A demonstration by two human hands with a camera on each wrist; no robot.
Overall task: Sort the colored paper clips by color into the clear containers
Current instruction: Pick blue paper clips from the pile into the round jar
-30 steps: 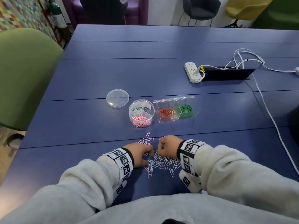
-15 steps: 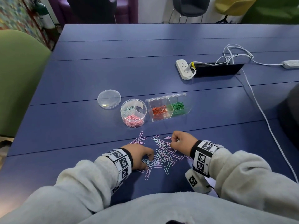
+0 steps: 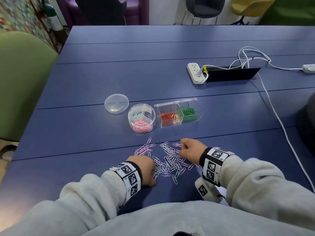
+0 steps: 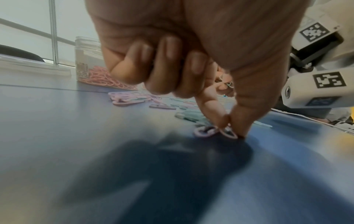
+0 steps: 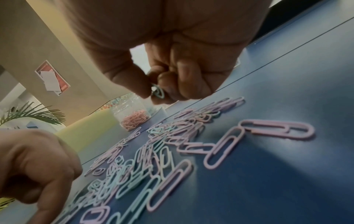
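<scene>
A loose pile of lilac and pale blue paper clips (image 3: 168,160) lies on the blue table in front of me. My left hand (image 3: 146,169) is at the pile's left edge; its thumb and forefinger pinch a lilac clip (image 4: 226,131) against the table. My right hand (image 3: 190,150) is at the pile's right edge, fingers curled, holding pale blue clips (image 5: 158,91) between thumb and fingers. Beyond the pile stand a round clear tub (image 3: 132,116) with pink and pale blue clips, and a clear box (image 3: 197,116) with orange and green clips.
A round clear lid (image 3: 116,103) lies left of the tub. A white power strip (image 3: 196,73) with cables and a black cable hatch (image 3: 231,74) sit at the back right. A white cable (image 3: 279,120) runs down the right side. A green chair (image 3: 22,79) stands at the left.
My right hand has moved away from the left hand to the pile's right edge, uncovering the clips. The left hand has stayed at the left edge. The view has shifted a little.
</scene>
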